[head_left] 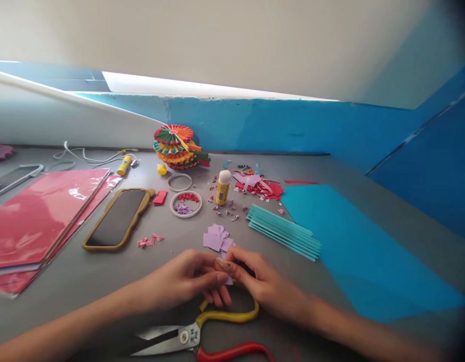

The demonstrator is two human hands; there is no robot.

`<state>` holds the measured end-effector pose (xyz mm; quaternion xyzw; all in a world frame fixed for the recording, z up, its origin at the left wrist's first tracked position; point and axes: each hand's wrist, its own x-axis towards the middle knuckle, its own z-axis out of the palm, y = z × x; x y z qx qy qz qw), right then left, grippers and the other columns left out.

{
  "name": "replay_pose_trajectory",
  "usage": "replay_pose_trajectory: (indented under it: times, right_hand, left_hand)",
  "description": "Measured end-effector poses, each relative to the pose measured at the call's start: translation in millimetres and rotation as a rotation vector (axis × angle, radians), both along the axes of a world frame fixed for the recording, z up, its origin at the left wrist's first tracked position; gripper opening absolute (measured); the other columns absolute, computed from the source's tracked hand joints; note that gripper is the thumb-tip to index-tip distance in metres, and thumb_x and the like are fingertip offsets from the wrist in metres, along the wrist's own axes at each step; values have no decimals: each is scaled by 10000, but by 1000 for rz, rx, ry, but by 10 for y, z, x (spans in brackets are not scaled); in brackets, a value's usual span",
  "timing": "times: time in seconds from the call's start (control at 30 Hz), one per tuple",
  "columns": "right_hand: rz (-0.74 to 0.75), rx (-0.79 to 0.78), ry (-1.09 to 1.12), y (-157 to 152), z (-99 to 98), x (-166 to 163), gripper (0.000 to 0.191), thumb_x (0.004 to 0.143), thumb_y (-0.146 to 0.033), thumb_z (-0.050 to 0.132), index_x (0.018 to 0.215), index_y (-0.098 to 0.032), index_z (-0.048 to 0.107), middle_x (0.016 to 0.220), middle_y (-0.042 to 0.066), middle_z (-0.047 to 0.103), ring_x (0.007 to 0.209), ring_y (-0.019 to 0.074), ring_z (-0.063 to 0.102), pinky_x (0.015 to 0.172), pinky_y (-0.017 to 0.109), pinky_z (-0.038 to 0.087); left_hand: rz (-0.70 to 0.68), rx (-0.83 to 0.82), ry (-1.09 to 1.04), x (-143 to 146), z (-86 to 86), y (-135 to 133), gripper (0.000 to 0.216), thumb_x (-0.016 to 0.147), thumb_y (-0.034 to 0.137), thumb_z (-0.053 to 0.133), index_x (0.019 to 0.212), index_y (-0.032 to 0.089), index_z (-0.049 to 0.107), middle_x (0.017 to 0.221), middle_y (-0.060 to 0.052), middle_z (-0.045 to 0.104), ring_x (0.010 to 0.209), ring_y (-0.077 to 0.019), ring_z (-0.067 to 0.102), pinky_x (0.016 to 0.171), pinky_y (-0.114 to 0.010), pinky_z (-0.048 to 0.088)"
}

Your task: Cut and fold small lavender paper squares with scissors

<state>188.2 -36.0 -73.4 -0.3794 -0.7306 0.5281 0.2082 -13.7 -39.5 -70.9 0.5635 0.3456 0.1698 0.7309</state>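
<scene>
Close together at the near middle of the table, my left hand [179,281] and my right hand [262,284] pinch a small piece of purple paper [228,281]. Fingers hide most of it. Just beyond my fingertips lies a loose pile of purple paper pieces [216,238]. Scissors [187,336] with one yellow and one red handle rest below my hands, blades parted and pointing left; the yellow handle passes beneath my right hand.
An uncapped glue stick [223,188] stands beyond the pile, near white rings [186,214] and red scraps [260,187]. Pleated teal paper [283,234] and a blue sheet [353,236] lie right. A phone [117,219] and red paper packs [47,216] lie left. Folded paper fans [175,146] stand by the wall.
</scene>
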Motion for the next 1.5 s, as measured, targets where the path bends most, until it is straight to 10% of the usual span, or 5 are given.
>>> replay_pose_trajectory:
  times: [0.47,1.07,1.5]
  right_hand:
    - [-58,266,63,-20,-31,39,156,976,-119,420,1051,-199,530,1008,22,546,930,142,538,836,265,435]
    - [237,1407,-404,12,-11,101,284,956,-95,438,1147,18,615,991,157,689,882,267,622,728,397,507]
    - [250,1406,-288,67,-27,198,289,994,-101,377,1123,-55,632,1104,127,694,1059,231,615,935,431,452]
  left_hand:
    - [248,-88,-77,23,-89,57,294,879,383,594,914,95,644,873,-100,737,741,-128,684,726,-232,532]
    - [296,-167,-78,27,-39,75,379,766,460,696,870,97,669,779,-60,717,751,-139,672,783,-260,519]
    - [158,-178,-124,-62,-48,131,265,832,351,658,925,103,676,871,-72,690,788,-131,633,770,-238,475]
